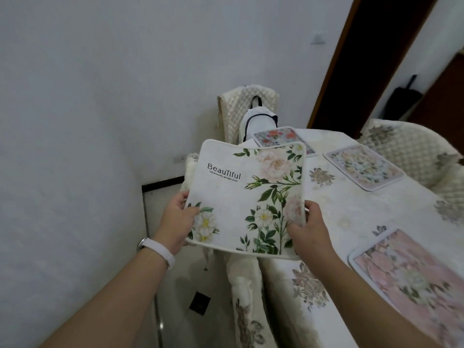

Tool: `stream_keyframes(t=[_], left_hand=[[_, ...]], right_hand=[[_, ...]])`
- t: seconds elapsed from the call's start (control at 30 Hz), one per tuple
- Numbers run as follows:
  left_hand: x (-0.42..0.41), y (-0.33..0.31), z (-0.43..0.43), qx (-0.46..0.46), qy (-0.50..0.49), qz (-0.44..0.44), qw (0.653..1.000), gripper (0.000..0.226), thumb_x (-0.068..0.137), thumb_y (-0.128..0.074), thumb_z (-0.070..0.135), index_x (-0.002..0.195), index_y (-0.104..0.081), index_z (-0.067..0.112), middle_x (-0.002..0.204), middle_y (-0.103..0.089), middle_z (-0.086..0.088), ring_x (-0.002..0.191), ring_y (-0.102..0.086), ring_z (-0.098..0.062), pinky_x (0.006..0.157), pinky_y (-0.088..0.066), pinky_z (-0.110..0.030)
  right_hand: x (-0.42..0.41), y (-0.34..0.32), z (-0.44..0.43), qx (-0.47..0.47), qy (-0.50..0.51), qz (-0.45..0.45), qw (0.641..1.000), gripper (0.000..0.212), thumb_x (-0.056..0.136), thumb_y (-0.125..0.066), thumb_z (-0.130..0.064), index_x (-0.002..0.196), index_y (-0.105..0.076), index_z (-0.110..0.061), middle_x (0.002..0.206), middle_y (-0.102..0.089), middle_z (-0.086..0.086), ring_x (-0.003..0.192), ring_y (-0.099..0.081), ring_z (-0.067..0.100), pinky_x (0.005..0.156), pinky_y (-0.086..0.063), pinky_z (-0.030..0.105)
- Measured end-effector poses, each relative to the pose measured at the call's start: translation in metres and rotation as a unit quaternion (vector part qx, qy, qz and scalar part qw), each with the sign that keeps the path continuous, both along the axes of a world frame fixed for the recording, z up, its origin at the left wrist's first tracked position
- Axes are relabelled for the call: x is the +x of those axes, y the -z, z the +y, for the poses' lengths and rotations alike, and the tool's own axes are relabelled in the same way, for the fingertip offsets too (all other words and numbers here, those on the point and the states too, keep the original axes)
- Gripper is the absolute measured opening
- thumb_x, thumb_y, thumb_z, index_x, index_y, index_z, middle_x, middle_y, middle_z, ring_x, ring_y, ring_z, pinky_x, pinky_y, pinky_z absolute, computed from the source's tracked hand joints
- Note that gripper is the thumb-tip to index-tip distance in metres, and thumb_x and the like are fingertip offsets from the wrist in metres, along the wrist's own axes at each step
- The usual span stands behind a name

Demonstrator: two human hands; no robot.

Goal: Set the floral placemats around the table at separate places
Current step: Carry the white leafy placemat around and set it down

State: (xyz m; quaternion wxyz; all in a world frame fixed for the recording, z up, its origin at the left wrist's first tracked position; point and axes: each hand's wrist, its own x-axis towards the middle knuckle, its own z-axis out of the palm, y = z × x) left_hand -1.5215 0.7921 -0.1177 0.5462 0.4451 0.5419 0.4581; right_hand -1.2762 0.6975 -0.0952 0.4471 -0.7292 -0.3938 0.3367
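Observation:
A white floral placemat (241, 192) printed with "Beautiful" hangs in the air above the table's left edge. My left hand (175, 222) grips its near left corner and my right hand (310, 229) grips its near right corner. Three other floral placemats lie flat on the table (339, 222): a red-flowered placemat (278, 135) at the far end, partly hidden by the held one, a pale floral placemat (364, 167) at the right, and a pink placemat (411, 277) near me at the right.
The table wears a cream cloth with grey flower motifs. A quilted chair (248, 101) with a white bag (256, 119) stands at the far end, another chair (414, 149) at the right, and a covered chair (246, 292) below the held placemat. A white wall runs along the left.

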Motion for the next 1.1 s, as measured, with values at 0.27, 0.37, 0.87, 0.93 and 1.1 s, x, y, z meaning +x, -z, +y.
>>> stream_keyframes(t=[0.27, 0.37, 0.87, 0.93, 1.1], left_hand=[[0.047, -0.004, 0.060, -0.019, 0.062, 0.009, 0.998, 0.032, 0.089, -0.056, -0.007, 0.102, -0.061, 0.022, 0.098, -0.072, -0.007, 0.082, -0.071, -0.024, 0.062, -0.057, -0.032], [0.062, 0.006, 0.080, -0.025, 0.089, 0.021, 0.996, 0.032, 0.089, -0.055, -0.009, 0.105, -0.062, 0.018, 0.102, -0.073, -0.012, 0.088, -0.071, -0.030, 0.072, -0.058, -0.040], [0.143, 0.065, 0.283, -0.040, 0.267, 0.061, 0.961, 0.032, 0.089, -0.056, -0.008, 0.107, -0.061, 0.019, 0.100, -0.073, -0.008, 0.087, -0.071, -0.026, 0.077, -0.057, -0.042], [0.150, 0.074, 0.318, -0.034, 0.299, 0.066, 0.951, 0.034, 0.088, -0.058, -0.008, 0.102, -0.062, 0.023, 0.099, -0.073, -0.007, 0.087, -0.071, -0.025, 0.077, -0.056, -0.041], [0.159, 0.090, 0.382, -0.039, 0.352, 0.075, 0.932, 0.038, 0.086, -0.059, -0.009, 0.098, -0.062, 0.028, 0.096, -0.073, 0.003, 0.086, -0.070, -0.015, 0.071, -0.054, -0.030]], right_hand=[[0.041, 0.001, 0.029, -0.010, 0.056, 0.015, 0.998, 0.038, 0.090, -0.052, -0.004, 0.117, -0.041, -0.028, 0.095, -0.063, -0.003, 0.077, -0.065, 0.018, 0.058, -0.054, 0.035], [0.055, 0.011, 0.035, -0.012, 0.088, 0.025, 0.996, 0.038, 0.091, -0.053, -0.005, 0.119, -0.041, -0.028, 0.093, -0.063, -0.004, 0.075, -0.064, 0.019, 0.058, -0.052, 0.035], [0.067, 0.062, 0.162, -0.058, 0.291, 0.083, 0.951, 0.035, 0.092, -0.052, -0.006, 0.116, -0.043, -0.029, 0.094, -0.063, 0.001, 0.078, -0.063, 0.025, 0.062, -0.054, 0.038], [0.059, 0.069, 0.189, -0.075, 0.323, 0.078, 0.940, 0.033, 0.092, -0.052, -0.007, 0.115, -0.043, -0.029, 0.094, -0.062, 0.000, 0.081, -0.063, 0.025, 0.065, -0.055, 0.041], [0.039, 0.079, 0.242, -0.105, 0.380, 0.074, 0.916, 0.035, 0.091, -0.050, -0.004, 0.117, -0.042, -0.027, 0.094, -0.062, 0.000, 0.079, -0.063, 0.022, 0.066, -0.055, 0.041]])
